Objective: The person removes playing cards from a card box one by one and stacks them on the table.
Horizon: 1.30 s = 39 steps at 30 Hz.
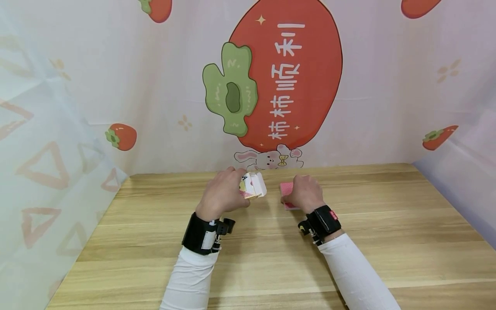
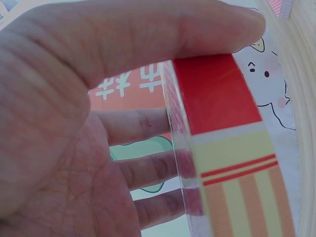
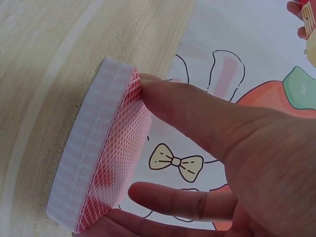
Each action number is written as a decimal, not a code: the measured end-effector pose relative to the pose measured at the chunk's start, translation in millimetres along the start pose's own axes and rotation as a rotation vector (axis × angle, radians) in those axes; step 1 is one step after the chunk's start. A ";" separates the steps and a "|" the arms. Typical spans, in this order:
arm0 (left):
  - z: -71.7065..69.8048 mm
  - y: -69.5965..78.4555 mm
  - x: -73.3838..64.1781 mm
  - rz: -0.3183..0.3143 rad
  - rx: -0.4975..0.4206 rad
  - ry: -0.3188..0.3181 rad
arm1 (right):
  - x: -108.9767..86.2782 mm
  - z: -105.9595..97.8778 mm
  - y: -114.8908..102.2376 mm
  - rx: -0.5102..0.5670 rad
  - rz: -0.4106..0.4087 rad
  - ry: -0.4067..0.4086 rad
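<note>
My left hand grips a playing card box between thumb and fingers, above the wooden table. The box's white end flap stands unfolded toward the right, and an "A" shows on its face. Seen from the left wrist, the box has a red, cream and striped side, with the thumb along its upper end and three fingers behind it. To the right, my right hand holds a deck of playing cards with red patterned backs. In the right wrist view, thumb and fingers are at opposite edges of the squared deck, close over the tabletop.
The light wooden table spreads under both hands. Right behind its far edge hangs a cloth backdrop printed with a large persimmon and a rabbit. Another pale cloth hangs along the left side.
</note>
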<state>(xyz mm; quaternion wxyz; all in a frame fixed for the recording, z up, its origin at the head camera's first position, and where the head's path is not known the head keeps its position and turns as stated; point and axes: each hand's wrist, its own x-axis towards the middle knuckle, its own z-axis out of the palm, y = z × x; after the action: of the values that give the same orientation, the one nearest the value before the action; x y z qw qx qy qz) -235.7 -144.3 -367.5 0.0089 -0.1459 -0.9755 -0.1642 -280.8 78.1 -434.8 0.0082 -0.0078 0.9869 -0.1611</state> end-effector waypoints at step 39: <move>4.2 2.7 2.4 0.030 -0.005 0.030 | -32.6 -47.0 -37.8 0.570 -0.589 0.077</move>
<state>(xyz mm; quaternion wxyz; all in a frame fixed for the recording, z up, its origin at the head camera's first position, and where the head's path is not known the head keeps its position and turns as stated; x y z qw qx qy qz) -237.1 -139.8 -370.5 0.0256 -0.1578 -0.9726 -0.1689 -248.6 57.8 -377.7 -0.0732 -0.2814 0.8579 -0.4236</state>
